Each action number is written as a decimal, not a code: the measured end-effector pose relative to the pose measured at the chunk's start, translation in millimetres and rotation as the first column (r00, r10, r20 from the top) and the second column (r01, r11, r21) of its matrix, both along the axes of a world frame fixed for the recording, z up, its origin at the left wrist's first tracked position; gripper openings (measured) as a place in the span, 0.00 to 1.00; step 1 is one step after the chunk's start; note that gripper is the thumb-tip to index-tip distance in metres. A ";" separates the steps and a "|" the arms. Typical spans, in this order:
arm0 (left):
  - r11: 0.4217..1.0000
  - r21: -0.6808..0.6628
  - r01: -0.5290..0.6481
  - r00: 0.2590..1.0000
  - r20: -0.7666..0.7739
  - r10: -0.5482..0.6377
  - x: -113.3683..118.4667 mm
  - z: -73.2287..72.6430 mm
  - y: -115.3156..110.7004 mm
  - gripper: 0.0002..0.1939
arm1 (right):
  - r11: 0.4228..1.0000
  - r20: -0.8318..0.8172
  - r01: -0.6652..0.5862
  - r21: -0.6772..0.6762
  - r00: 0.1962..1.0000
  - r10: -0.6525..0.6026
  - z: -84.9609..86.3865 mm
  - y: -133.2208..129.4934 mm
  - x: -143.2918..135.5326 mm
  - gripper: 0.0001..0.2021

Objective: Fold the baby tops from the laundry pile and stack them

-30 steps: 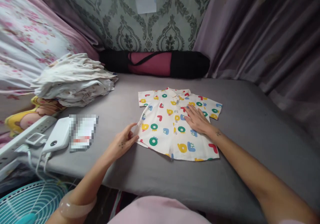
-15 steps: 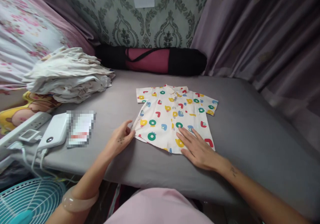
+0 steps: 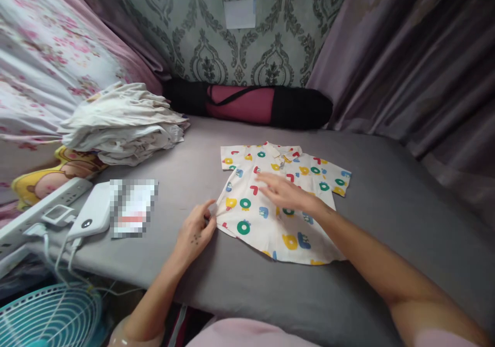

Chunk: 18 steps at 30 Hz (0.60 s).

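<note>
Fan (image 3: 50, 311): standing low beside the front edge of the grey sheet (image 3: 390, 208).
Power strip (image 3: 50, 205): lying beside a yellow cartoon cushion (image 3: 46, 184), carrying an adapter (image 3: 58, 215).
White power bank (image 3: 93, 210): resting beside a pixelated item (image 3: 135, 208), cable attached.
Garment pile (image 3: 124, 125): lying behind these.
Left hand (image 3: 196, 231): I am pinching the side edge of the shirt (image 3: 288, 228).
Long bag (image 3: 247, 103): lying by the wall, hiding its contents.
Shirt: lying spread mid-sheet, front up.
Right hand (image 3: 284, 191): I am extending fingers over the shirt, holding nothing; contact I cannot tell. My forearm (image 3: 371, 257) is covering its lower right side.
</note>
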<state>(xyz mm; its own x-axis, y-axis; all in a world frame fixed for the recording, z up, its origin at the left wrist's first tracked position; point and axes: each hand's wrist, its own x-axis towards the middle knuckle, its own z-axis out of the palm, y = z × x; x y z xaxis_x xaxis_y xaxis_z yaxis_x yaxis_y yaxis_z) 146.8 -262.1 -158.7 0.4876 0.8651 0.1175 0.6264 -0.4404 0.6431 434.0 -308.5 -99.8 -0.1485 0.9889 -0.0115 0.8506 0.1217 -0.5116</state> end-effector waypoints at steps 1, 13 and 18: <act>1.000 0.012 0.008 1.000 0.017 -0.009 -0.4 -0.9 -1.8 0.20 | 0.995 0.068 0.093 0.047 0.993 -0.097 -12.3 28.2 3.7 0.25; 0.999 0.041 -0.034 0.997 0.077 0.031 1.0 -9.1 -4.7 0.15 | 0.998 0.248 0.058 0.009 0.967 -0.058 -65.9 73.1 -39.3 0.32; 0.995 0.082 -0.050 0.994 0.097 0.042 0.9 -11.0 -4.7 0.14 | 0.992 0.170 -0.126 -0.006 0.977 0.125 -58.3 33.4 -80.2 0.33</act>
<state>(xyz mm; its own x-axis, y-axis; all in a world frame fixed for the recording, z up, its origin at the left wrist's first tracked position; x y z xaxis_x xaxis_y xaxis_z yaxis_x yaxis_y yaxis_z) 147.7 -266.8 -169.7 0.4306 0.8715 0.2347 0.5851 -0.4675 0.6626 353.7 -275.1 -158.2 -0.2676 0.9626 -0.0422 0.9028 0.2352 -0.3601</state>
